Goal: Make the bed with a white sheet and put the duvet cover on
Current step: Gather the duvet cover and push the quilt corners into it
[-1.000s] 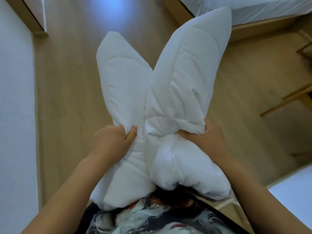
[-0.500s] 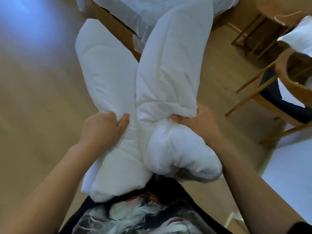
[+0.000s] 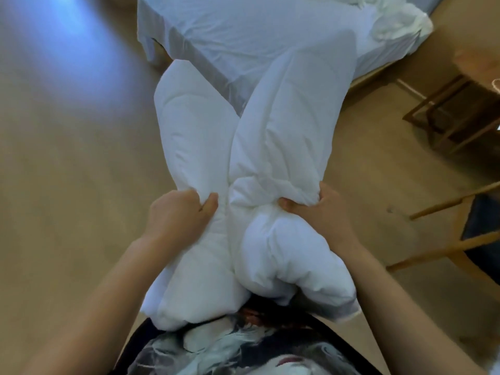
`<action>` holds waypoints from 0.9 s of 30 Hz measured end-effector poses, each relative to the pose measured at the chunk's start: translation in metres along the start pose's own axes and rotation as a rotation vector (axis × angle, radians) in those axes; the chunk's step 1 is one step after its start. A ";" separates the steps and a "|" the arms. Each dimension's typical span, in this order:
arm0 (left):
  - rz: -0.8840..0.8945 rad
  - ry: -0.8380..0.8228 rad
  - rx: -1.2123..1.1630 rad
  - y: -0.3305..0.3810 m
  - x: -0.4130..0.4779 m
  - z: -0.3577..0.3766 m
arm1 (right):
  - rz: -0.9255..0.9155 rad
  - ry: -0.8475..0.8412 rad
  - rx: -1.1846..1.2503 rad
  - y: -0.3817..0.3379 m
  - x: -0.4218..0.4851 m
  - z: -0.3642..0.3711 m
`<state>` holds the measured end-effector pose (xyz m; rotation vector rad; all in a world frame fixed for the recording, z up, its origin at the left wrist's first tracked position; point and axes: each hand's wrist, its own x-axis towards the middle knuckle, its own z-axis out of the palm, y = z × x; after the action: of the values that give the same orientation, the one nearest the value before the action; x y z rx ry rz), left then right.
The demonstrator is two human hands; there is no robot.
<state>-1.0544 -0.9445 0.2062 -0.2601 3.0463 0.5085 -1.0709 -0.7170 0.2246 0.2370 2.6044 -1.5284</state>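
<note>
from the head view, looking down past a dark patterned top [image 3: 232, 353], the person holds a thick white duvet [image 3: 200, 147] bunched up in front of the chest. it is folded into two long puffy lobes that lie side by side and touch down the middle, with the lower ends sagging against the body.

the left hand [image 3: 178, 215] is closed around the left lobe, with the thumb pressed into the cloth near the middle seam. the right hand [image 3: 322, 212] grips the right lobe where the fabric is gathered into a tight waist, its fingers dug into the folds. both forearms are bare.

beyond the duvet stands the bed [image 3: 378, 72], covered with a white sheet [image 3: 257, 28] that shows light creases. the upper ends of the duvet overlap the bed's near corner in the picture. a crumpled heap of white fabric [image 3: 397, 25] lies at the bed's far right end.

the floor [image 3: 67, 158] is pale wood with a bluish glare at upper left. a wooden chair [image 3: 460, 239] with a dark seat stands at the right edge, and a wooden table [image 3: 446, 123] stands beyond it.
</note>
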 end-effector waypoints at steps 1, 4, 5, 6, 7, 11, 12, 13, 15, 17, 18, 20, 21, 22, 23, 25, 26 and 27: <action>0.002 0.010 -0.013 0.008 0.025 -0.002 | -0.008 0.004 0.003 -0.008 0.026 -0.005; 0.006 0.022 -0.015 0.030 0.102 -0.002 | -0.019 -0.005 0.025 -0.027 0.103 -0.016; 0.011 0.022 0.003 0.036 0.127 -0.001 | -0.018 -0.003 0.030 -0.032 0.127 -0.017; 0.018 0.022 0.019 0.043 0.154 -0.001 | -0.014 0.004 0.033 -0.037 0.152 -0.018; 0.025 0.024 0.027 0.051 0.182 -0.001 | -0.016 0.012 0.037 -0.043 0.177 -0.019; 0.105 0.058 0.030 0.088 0.302 -0.016 | -0.044 0.059 0.058 -0.074 0.281 -0.033; 0.118 0.068 0.030 0.100 0.330 -0.021 | -0.052 0.072 0.059 -0.083 0.306 -0.039; 0.129 0.072 0.033 0.112 0.357 -0.026 | -0.059 0.091 0.057 -0.090 0.331 -0.047; 0.153 0.089 0.021 0.136 0.404 -0.032 | -0.067 0.126 0.047 -0.098 0.377 -0.062; 0.170 0.100 -0.014 0.161 0.447 -0.035 | -0.069 0.151 0.043 -0.103 0.424 -0.078; 0.178 0.096 -0.018 0.174 0.470 -0.035 | -0.069 0.163 0.033 -0.103 0.448 -0.087; 0.193 0.092 -0.010 0.201 0.512 -0.030 | -0.070 0.169 0.005 -0.101 0.496 -0.104; 0.190 0.086 -0.008 0.213 0.532 -0.025 | -0.073 0.160 0.004 -0.099 0.521 -0.112; 0.183 0.080 -0.009 0.226 0.552 -0.020 | -0.078 0.150 0.010 -0.097 0.545 -0.121; 0.173 0.074 -0.010 0.239 0.572 -0.014 | -0.086 0.137 0.011 -0.094 0.570 -0.130; 0.143 0.073 -0.020 0.265 0.605 -0.006 | -0.107 0.106 -0.014 -0.094 0.615 -0.148; 0.128 0.079 -0.030 0.277 0.621 -0.004 | -0.116 0.096 -0.021 -0.095 0.637 -0.156; 0.119 0.087 -0.035 0.288 0.638 -0.003 | -0.125 0.086 -0.022 -0.097 0.658 -0.164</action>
<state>-1.7328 -0.7773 0.2565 -0.1049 3.1538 0.5730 -1.7382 -0.5692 0.2722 0.1431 2.7494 -1.5595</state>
